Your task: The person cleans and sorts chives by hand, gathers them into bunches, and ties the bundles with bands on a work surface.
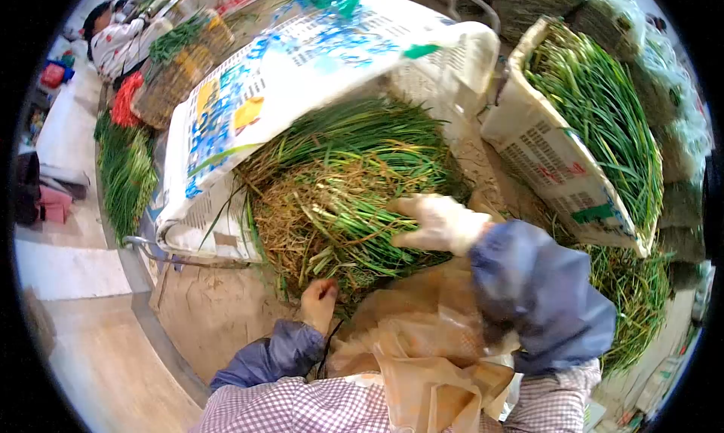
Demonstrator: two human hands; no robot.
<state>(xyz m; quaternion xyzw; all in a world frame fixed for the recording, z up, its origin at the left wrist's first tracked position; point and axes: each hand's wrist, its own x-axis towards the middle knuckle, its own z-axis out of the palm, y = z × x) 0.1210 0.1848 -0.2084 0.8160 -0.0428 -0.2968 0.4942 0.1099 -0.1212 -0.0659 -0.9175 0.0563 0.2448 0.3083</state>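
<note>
A big heap of chives [369, 199], long thin green leaves with pale stems and brown dry bits, lies in front of me. My right hand [441, 223], in a white glove, reaches over the heap's right side with fingers apart and nothing gripped. Bare and curled closed, my left hand [319, 301] is at the heap's near edge; what its fingers hold, if anything, is hidden. A brown plastic apron [407, 320] covers my lap below the heap. Behind the heap stands a low table [302, 86] draped with a printed white sack.
At right, a white crate [543, 165] holds trimmed green stalks, with loose greens [626, 297] below it. Stacked bundles [679, 131] line the far right. Another person [121, 44] sits at upper left beside a woven basket [188, 63] and a green bunch [124, 180].
</note>
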